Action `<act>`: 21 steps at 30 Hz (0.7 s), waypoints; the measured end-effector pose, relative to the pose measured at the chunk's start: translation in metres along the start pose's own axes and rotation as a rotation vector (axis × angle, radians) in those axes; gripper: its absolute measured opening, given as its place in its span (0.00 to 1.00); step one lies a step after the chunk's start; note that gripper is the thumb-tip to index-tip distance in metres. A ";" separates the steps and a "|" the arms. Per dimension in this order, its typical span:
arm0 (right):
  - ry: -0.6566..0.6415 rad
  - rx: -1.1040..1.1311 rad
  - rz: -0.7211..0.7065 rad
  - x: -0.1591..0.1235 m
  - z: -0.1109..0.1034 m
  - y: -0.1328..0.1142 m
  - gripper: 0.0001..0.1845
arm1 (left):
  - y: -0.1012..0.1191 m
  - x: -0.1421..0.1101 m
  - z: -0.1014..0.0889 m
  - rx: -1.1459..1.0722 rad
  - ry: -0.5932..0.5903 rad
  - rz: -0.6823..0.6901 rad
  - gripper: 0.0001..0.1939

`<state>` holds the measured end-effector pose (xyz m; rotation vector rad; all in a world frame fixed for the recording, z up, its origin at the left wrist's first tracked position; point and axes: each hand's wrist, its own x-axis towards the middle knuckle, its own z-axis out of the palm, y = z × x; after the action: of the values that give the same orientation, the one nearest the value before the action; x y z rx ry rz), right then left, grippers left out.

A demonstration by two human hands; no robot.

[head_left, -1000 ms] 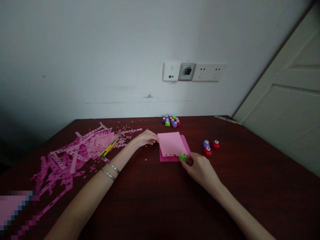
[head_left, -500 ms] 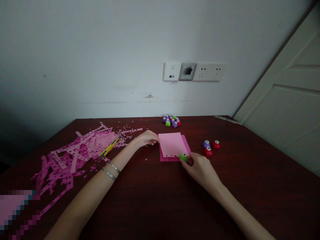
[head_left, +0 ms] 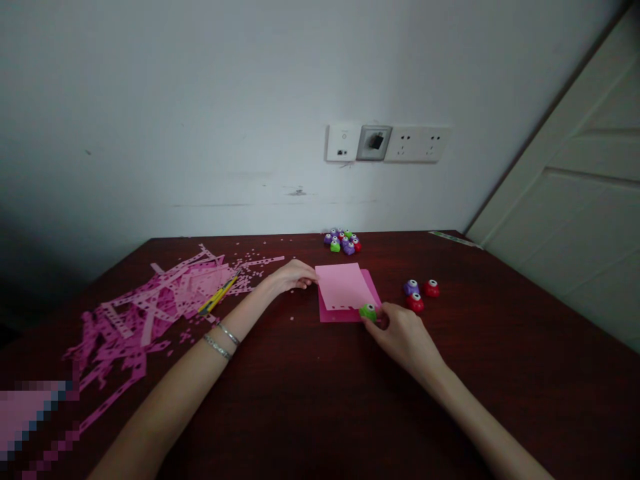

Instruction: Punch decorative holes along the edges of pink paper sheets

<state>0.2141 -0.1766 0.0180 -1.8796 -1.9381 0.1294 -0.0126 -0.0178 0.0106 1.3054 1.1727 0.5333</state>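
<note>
A light pink sheet of paper (head_left: 345,287) lies over a darker pink sheet (head_left: 371,283), with a row of small holes along its near edge. My left hand (head_left: 295,275) is closed in a pinch on the left edge of the light pink sheet. At that sheet's near right corner, my right hand (head_left: 403,328) grips a small green craft punch (head_left: 368,312) with a big white eye on top. The punch covers part of the paper's edge, so I cannot tell whether the paper is inside its slot.
Purple (head_left: 411,287) and red punches (head_left: 431,288) sit right of the paper. Several more punches (head_left: 345,241) cluster near the wall. Punched pink strips (head_left: 175,287), loose confetti and a yellow pencil-like stick (head_left: 219,295) lie on the left. Wall sockets (head_left: 417,144) are behind the table.
The light pink sheet has shifted slightly away from me and to the left. The green punch, still in my right hand, has moved a little right along the paper's near edge.
</note>
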 end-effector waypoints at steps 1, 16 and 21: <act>0.002 -0.004 0.004 0.000 0.000 0.000 0.12 | 0.001 -0.001 0.001 0.002 -0.002 -0.002 0.05; -0.016 -0.026 0.006 -0.001 0.000 -0.001 0.14 | 0.002 -0.003 0.003 0.011 -0.012 -0.004 0.06; -0.024 -0.029 0.006 -0.001 0.000 0.000 0.14 | 0.005 -0.005 0.005 0.020 -0.008 -0.009 0.06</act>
<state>0.2136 -0.1773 0.0179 -1.9111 -1.9599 0.1266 -0.0086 -0.0232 0.0161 1.3179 1.1796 0.5108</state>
